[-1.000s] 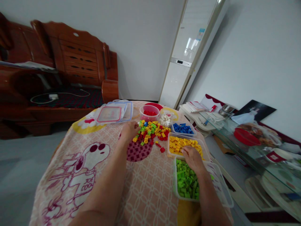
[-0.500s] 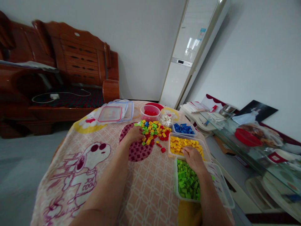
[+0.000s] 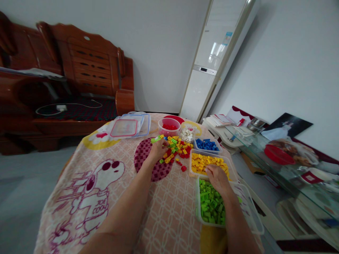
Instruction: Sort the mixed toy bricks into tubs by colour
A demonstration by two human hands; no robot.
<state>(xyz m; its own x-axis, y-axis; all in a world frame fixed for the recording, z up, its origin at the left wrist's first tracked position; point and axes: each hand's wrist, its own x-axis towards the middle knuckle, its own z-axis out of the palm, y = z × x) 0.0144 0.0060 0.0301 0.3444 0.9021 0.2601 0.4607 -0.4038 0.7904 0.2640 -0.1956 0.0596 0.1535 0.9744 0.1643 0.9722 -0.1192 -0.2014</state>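
Observation:
My left hand [image 3: 159, 150] reaches over the left side of a mixed pile of small toy building bricks [image 3: 178, 145] in yellow, green, red and blue. Its thumb and fingers look apart among the bricks. My right hand [image 3: 219, 176] hangs over the near edge of a clear tub of yellow bricks [image 3: 200, 163], fingers pinched together; whatever may be between them is too small to make out. Below that wrist stands a tub of green bricks [image 3: 209, 201], partly hidden by the forearm. Farther back is a tub of blue bricks [image 3: 207, 144].
A round pink tub [image 3: 169, 132] of red bricks stands at the back, beside a heap of white bricks [image 3: 188, 134]. Stacked lids [image 3: 124, 127] lie at the back left. A few red bricks [image 3: 183, 169] are loose on the patterned tablecloth [image 3: 169, 211]. A glass-topped cabinet [image 3: 286, 183] adjoins on the right.
My left hand has shifted slightly right and farther over the mixed pile. My right hand stays in place over the yellow tub.

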